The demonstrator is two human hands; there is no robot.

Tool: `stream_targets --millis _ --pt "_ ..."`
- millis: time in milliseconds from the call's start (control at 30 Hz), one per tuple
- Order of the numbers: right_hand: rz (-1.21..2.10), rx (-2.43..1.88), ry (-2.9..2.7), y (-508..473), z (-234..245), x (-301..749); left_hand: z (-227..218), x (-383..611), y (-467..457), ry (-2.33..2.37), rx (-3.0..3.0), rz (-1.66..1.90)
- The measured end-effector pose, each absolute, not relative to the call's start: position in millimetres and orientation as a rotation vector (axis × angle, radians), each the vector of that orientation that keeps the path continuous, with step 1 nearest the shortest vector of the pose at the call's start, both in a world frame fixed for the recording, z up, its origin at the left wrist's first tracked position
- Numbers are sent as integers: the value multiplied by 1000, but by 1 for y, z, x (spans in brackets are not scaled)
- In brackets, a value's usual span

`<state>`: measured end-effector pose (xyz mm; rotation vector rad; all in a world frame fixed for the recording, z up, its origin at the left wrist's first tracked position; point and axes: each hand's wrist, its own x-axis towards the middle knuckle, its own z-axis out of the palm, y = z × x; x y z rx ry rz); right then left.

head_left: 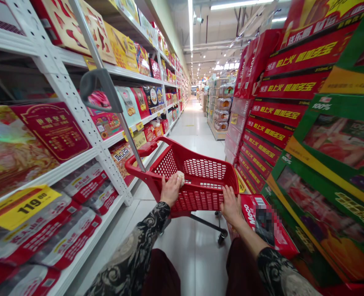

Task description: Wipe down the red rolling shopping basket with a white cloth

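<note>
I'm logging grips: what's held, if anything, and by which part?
The left hand holds a small whitish thing, part unclear, at the red basket's near rim; the right hand lies on that rim's right end.

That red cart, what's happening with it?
Someone is handling the red cart in a shop aisle. The left hand holds a whitish wad, perhaps a cloth, at the near rim, and the right hand rests on that rim too. The cart's grey handle sticks up. Shelves stand on the left, stacked boxes on the right.
</note>
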<state>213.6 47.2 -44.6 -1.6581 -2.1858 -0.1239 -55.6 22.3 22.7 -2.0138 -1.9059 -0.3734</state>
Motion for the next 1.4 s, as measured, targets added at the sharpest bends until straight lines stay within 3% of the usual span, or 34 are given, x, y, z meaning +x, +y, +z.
stream_targets --millis 400,633,767,1000,1400 --pt "-154 -1562 -2140 45 -50 213 36 -58 18 -1967 -1990 -477" --pt "12 -1295 -2204 35 -9 146 22 -2 26 -1918 -2207 -529" --pt "153 -1288 -2249 37 4 105 23 -12 17 -1901 -2276 -408" --pt "101 -1265 -2273 47 1 102 34 -42 0 -2031 -2116 -70" --pt "41 -1220 -2232 51 -4 105 38 -30 -2 -2016 -2111 -43"
